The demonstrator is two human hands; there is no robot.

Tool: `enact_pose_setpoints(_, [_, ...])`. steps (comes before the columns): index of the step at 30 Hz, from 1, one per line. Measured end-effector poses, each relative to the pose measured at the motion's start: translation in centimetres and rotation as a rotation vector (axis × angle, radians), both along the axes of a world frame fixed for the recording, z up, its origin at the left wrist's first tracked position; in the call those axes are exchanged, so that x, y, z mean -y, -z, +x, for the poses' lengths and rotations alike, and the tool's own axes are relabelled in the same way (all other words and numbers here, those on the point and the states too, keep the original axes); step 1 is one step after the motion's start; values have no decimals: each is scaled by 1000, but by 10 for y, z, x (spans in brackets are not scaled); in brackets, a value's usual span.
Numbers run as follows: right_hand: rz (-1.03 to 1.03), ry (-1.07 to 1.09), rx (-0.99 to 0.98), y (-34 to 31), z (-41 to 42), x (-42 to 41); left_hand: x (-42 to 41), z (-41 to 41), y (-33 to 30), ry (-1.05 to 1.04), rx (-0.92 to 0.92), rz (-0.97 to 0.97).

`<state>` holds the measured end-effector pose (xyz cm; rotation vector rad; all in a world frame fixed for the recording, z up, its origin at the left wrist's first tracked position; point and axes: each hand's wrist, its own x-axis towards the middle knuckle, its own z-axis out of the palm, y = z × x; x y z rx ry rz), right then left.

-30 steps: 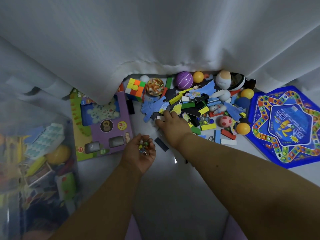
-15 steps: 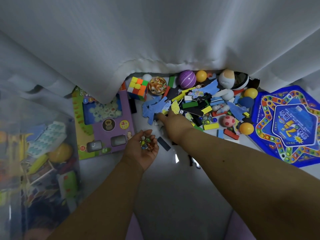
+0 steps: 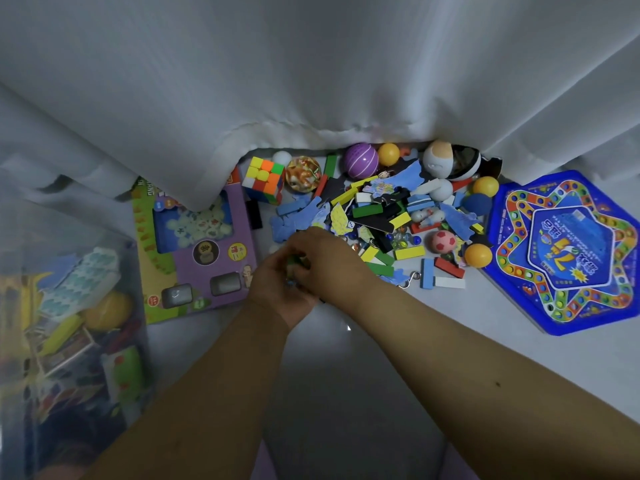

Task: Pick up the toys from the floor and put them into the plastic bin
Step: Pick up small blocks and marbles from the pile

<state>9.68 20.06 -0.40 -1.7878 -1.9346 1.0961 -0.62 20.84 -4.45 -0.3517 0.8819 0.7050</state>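
Two hands (left hand (image 3: pixel 277 289), right hand (image 3: pixel 325 258)), four yellow balls (image 3: pixel 478 255).

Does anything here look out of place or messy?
Yes. A jumble of toys lies scattered on the floor against the curtain, whose hem drapes over a purple game box. Nothing looks broken.

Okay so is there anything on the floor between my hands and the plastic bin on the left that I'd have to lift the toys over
Yes. The purple game box lies flat on the floor between your left hand and the plastic bin. It is low, and the bin's top looks open, though its rim is blurred.
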Motion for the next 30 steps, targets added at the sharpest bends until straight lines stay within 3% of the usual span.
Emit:
enact_pose_setpoints(3, [169, 180, 42, 0, 16, 7, 0, 5, -1, -23, 8, 9])
enact_pose_setpoints(5, [249, 408, 211, 10, 44, 9, -1, 7, -1, 18, -41, 13])
enact_pose_setpoints(6, [180, 457, 334, 16, 58, 10, 0, 7, -1, 36, -53, 6])
enact_pose_setpoints(9, [-156, 290, 612, 37, 81, 21, 3, 6, 2, 53, -83, -31])
enact_pose_setpoints(13, [-221, 70, 786, 59, 77, 29, 9, 5, 5, 69, -102, -53])
enact_pose_setpoints(23, [-37, 8, 691, 72, 84, 20, 6, 5, 9, 106, -144, -76])
enact_pose_setpoints(30, [-28, -82, 713, 71, 83, 5, 5, 6, 9, 94, -146, -88])
